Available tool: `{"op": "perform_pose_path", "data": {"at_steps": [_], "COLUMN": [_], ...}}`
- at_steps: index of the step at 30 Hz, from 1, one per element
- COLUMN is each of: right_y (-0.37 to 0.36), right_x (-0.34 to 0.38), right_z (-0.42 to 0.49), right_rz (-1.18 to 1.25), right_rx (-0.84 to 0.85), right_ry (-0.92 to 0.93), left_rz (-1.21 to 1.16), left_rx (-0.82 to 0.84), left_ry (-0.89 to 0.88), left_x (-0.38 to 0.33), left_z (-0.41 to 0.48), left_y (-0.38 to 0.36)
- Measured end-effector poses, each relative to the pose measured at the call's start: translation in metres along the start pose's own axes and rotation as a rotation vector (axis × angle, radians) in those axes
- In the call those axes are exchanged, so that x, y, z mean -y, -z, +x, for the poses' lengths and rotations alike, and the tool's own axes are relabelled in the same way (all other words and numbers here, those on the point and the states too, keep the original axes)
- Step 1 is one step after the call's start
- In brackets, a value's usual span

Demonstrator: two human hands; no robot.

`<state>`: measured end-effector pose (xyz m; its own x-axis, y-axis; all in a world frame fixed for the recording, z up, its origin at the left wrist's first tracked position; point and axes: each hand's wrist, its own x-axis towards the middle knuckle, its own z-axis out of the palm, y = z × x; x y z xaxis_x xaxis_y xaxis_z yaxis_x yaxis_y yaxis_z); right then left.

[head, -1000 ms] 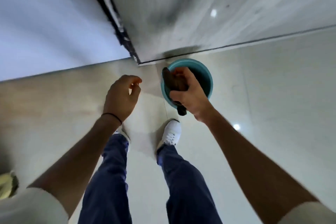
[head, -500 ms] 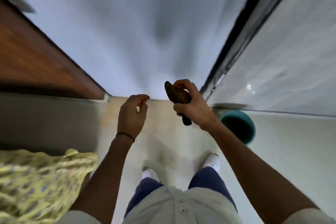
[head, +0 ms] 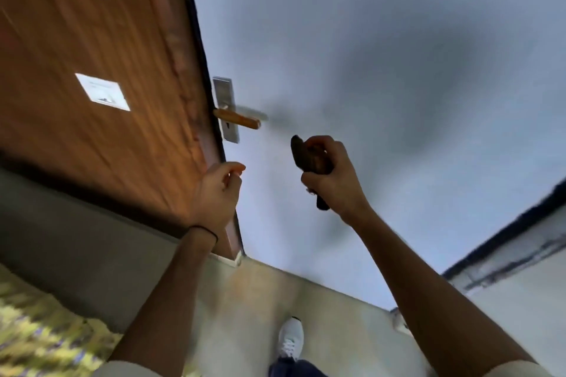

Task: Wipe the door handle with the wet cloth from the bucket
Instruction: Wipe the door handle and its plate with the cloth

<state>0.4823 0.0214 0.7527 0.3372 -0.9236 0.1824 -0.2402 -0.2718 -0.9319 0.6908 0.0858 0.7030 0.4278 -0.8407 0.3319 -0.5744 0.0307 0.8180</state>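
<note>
A wooden door [head: 101,70] stands open at the left, its edge toward me. From a metal plate [head: 226,107] on that edge sticks a brown lever door handle [head: 237,119], pointing right. My right hand [head: 333,177] is closed around a dark brown wet cloth [head: 306,156], held a little below and right of the handle, apart from it. My left hand [head: 219,193] hovers by the door edge below the handle, fingers loosely curled, holding nothing. The bucket is out of view.
A pale grey wall [head: 382,55] fills the space behind the handle. A white paper label [head: 102,91] is stuck on the door. Yellow patterned fabric [head: 39,330] lies at the lower left. My white shoe [head: 291,340] stands on the beige tiled floor.
The view has swung up and left from the teal bucket to the door. My right hand, still gripping the cloth, has risen toward the handle. The bucket has left the frame.
</note>
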Motion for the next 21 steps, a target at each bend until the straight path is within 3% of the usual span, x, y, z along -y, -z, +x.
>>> {"op": "perform_pose_path", "data": {"at_steps": [8,17,21], "right_y": [-0.079,-0.138,-0.161], "right_x": [-0.024,-0.044,-0.050], "right_z": [0.132,0.176,0.172], "right_rz": [-0.180,-0.676,-0.752], "right_rx": [-0.111,-0.174,-0.162], "right_ry": [0.157,0.308,0.267], "left_rz": [0.178,0.421,0.507], "left_rx": [-0.133,-0.338,-0.322], "left_ry": [0.048,0.072,0.043], "left_x": [0.068,0.117,0.139], "left_z": [0.113,0.190,0.211], "left_y": [0.027,0.021,0.014]}}
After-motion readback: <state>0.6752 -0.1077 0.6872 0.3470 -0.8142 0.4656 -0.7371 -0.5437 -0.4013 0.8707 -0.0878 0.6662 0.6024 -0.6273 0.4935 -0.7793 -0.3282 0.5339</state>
